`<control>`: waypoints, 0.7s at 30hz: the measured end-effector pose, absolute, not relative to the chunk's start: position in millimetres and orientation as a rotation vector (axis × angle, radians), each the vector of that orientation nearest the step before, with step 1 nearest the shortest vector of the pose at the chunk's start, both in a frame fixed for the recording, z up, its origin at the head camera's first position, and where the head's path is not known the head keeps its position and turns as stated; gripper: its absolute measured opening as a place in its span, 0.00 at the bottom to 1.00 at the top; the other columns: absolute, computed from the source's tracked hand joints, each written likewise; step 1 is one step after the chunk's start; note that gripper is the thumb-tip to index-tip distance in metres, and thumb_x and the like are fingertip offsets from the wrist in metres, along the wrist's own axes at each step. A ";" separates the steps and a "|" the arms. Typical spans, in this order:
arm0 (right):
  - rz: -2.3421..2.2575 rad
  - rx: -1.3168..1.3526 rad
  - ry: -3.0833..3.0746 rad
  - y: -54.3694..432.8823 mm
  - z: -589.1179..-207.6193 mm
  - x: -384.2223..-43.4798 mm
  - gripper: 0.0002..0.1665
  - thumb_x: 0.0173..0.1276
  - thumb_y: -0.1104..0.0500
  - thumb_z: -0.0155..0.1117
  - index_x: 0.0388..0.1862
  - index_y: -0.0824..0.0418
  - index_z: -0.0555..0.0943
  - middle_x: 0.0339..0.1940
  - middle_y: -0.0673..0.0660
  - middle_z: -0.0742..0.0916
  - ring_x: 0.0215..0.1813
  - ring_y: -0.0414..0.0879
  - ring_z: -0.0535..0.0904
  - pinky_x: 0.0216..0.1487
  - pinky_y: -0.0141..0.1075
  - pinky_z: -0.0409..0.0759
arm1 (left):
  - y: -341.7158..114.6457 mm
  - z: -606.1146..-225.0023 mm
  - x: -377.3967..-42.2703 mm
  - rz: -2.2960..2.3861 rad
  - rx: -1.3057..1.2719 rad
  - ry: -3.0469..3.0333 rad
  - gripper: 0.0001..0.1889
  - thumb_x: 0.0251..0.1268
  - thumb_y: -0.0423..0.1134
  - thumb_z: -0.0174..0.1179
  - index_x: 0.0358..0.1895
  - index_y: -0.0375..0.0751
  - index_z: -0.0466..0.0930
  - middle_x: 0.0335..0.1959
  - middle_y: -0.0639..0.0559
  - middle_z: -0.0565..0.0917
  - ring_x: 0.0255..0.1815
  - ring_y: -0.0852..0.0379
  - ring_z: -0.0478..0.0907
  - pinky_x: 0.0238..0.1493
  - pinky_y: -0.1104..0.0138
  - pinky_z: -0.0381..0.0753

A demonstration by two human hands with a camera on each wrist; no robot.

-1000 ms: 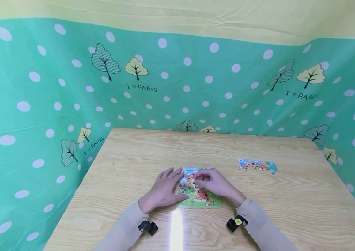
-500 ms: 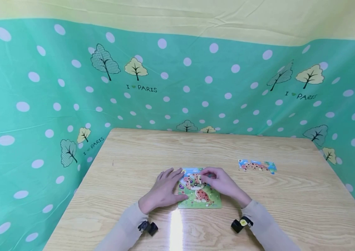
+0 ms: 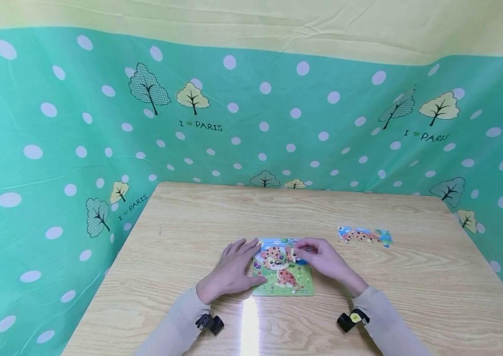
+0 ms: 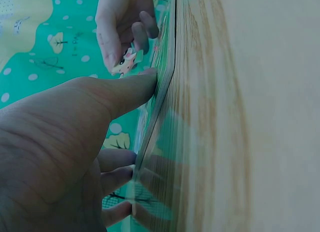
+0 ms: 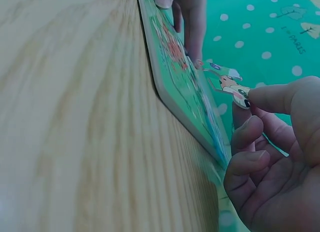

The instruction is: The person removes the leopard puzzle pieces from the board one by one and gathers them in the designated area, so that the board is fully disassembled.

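Observation:
A jigsaw puzzle board [image 3: 262, 289] with a spotted leopard cub on a green and blue ground lies on the table. My left hand [image 3: 232, 269] rests at its left side, fingers spread, thumb and fingertips on the border. With thumb and fingertips, my right hand [image 3: 324, 261] pinches a puzzle piece [image 5: 231, 85] showing part of the cub's face. In the head view the piece overlaps the board's upper right part. The left wrist view shows the piece raised over the board, beyond my left thumb [image 4: 132, 90].
Several joined puzzle pieces [image 3: 360, 235] form a strip on the wooden table [image 3: 411, 296], behind and right of the board. A green dotted cloth [image 3: 216, 148] hangs along the table's back and sides.
My right hand has moved right with the pinched piece, from the middle of the board toward its right side. More of the cub's face on the board shows. My left hand stays in place.

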State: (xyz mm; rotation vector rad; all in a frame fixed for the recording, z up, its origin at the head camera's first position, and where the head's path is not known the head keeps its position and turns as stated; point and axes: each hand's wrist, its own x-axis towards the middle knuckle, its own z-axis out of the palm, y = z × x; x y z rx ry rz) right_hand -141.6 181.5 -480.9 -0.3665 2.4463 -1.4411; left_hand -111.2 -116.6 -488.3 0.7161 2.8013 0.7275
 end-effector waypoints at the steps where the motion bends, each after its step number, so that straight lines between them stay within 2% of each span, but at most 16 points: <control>1: -1.441 -0.362 2.451 183.0 -481.0 -141.5 0.17 0.79 0.53 0.66 0.57 0.63 0.86 0.46 0.56 0.91 0.45 0.46 0.85 0.41 0.32 0.85 | -116.5 -488.2 -111.0 0.727 0.713 2.799 0.49 0.66 0.66 0.68 0.83 0.44 0.64 0.86 0.46 0.62 0.87 0.34 0.54 0.84 0.33 0.51; 6: -1.447 -0.328 2.464 190.8 -479.6 -139.7 0.18 0.79 0.52 0.65 0.57 0.63 0.86 0.48 0.57 0.90 0.42 0.45 0.83 0.39 0.32 0.83 | -116.0 -487.4 -110.8 0.729 0.712 2.800 0.49 0.65 0.66 0.68 0.83 0.44 0.64 0.86 0.46 0.62 0.87 0.34 0.53 0.84 0.33 0.50; 13: -1.472 -0.265 2.411 204.1 -476.5 -138.4 0.20 0.80 0.51 0.65 0.60 0.65 0.84 0.43 0.59 0.89 0.25 0.41 0.73 0.26 0.32 0.76 | -116.3 -487.9 -110.9 0.731 0.721 2.801 0.48 0.65 0.65 0.68 0.82 0.43 0.65 0.86 0.45 0.62 0.87 0.33 0.54 0.84 0.32 0.51; 16: -1.475 -0.235 2.409 210.0 -475.7 -138.2 0.21 0.80 0.51 0.65 0.60 0.65 0.85 0.42 0.58 0.89 0.24 0.40 0.73 0.25 0.32 0.76 | -116.6 -488.3 -111.4 0.731 0.718 2.797 0.48 0.66 0.65 0.68 0.83 0.43 0.65 0.86 0.45 0.62 0.87 0.34 0.54 0.84 0.32 0.51; 21: -1.457 -0.206 2.451 218.7 -476.2 -137.0 0.21 0.80 0.51 0.66 0.60 0.65 0.85 0.44 0.58 0.91 0.33 0.42 0.79 0.32 0.32 0.80 | -117.3 -489.4 -112.4 0.743 0.721 2.794 0.48 0.66 0.65 0.68 0.83 0.43 0.65 0.86 0.45 0.63 0.87 0.33 0.54 0.84 0.32 0.51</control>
